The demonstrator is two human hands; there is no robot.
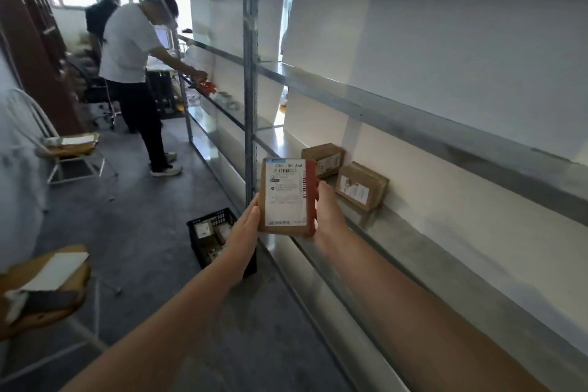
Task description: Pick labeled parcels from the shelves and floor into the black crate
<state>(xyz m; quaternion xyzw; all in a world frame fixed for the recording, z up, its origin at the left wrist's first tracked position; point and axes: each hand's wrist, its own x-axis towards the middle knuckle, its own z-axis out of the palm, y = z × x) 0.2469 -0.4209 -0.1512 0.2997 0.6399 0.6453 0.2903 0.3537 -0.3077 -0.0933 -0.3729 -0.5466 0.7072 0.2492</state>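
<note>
your left hand (pixel 245 226) and right hand (pixel 327 207) both grasp one labeled parcel (pixel 288 197), held upright, just right of the black crate (pixel 194 222). crate already holds several parcels. two boxes (pixel 361 186) wait on the shelf (pixel 407 234) right of the crate; judged partway done.

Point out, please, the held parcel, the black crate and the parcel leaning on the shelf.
held parcel (pixel 288 197): head view, its white label.
black crate (pixel 210 216): head view, its far rim.
leaning parcel (pixel 362 185): head view, its cardboard front.
</note>
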